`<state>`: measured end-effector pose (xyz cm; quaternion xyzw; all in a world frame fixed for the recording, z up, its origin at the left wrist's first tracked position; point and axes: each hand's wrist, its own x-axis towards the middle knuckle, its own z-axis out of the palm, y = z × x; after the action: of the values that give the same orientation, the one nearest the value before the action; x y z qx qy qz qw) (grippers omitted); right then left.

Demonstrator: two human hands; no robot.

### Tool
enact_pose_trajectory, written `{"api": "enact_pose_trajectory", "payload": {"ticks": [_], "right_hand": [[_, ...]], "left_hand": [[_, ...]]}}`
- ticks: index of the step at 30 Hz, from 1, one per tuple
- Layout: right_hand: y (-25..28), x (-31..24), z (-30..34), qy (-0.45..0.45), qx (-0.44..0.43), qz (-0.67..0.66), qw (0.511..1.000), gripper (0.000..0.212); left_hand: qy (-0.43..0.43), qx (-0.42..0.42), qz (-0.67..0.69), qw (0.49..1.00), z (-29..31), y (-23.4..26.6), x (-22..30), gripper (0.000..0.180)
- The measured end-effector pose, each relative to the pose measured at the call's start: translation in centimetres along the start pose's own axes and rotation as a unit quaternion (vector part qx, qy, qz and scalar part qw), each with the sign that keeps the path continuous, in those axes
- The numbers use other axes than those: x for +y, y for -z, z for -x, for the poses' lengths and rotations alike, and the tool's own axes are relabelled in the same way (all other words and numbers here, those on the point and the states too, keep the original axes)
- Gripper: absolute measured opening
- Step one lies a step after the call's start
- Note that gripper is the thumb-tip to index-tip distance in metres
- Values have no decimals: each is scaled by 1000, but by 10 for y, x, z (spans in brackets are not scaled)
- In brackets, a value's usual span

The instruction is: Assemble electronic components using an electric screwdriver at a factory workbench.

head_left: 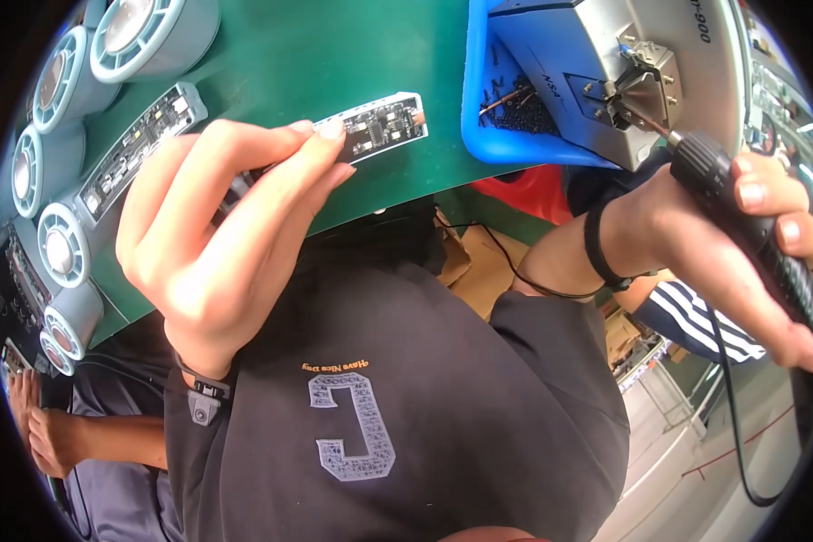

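My left hand [212,212] pinches one end of a narrow, slightly curved light-coloured housing with a dark circuit board [384,128] set in it, above the green tabletop [352,45]. Its other end sticks out to the right of my fingertips. At the right, my right hand [718,239] is wrapped round a black electric screwdriver [703,161]. The screwdriver's bit reaches the metal outlet of a silver screw feeder [596,36]; whether a screw is on the tip I cannot make out.
A blue tray [475,135] holding dark screws [526,113] sits at the feeder. Several light-blue round parts [59,239] line the left side, near a second strip with a board [135,154]. A co-worker's hands [50,438] show at lower left. A black cable [732,425] hangs at right.
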<state>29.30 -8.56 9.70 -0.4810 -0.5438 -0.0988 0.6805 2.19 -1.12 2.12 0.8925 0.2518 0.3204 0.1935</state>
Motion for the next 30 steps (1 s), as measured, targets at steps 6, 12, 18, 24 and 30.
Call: {"api": "enact_pose_trajectory", "payload": {"ticks": [6, 12, 18, 24, 30], "right_hand": [[0, 1, -6, -72, -66, -86, 992, 70], [18, 11, -18, -137, -134, -174, 966, 71], [-9, 5, -16, -123, -59, -165, 977, 68], [-14, -42, 26, -61, -10, -309, 949, 70], [0, -44, 32, -81, -239, -101, 962, 72]], "left_hand": [[-18, 14, 9, 1000, 2, 0, -4, 36], [-37, -7, 9, 999, 5, 9, -4, 35], [-62, 42, 11, 997, 3, -4, -10, 34], [-59, 50, 13, 997, 10, -4, -13, 35], [-64, 91, 26, 993, 17, -8, -18, 34]]}}
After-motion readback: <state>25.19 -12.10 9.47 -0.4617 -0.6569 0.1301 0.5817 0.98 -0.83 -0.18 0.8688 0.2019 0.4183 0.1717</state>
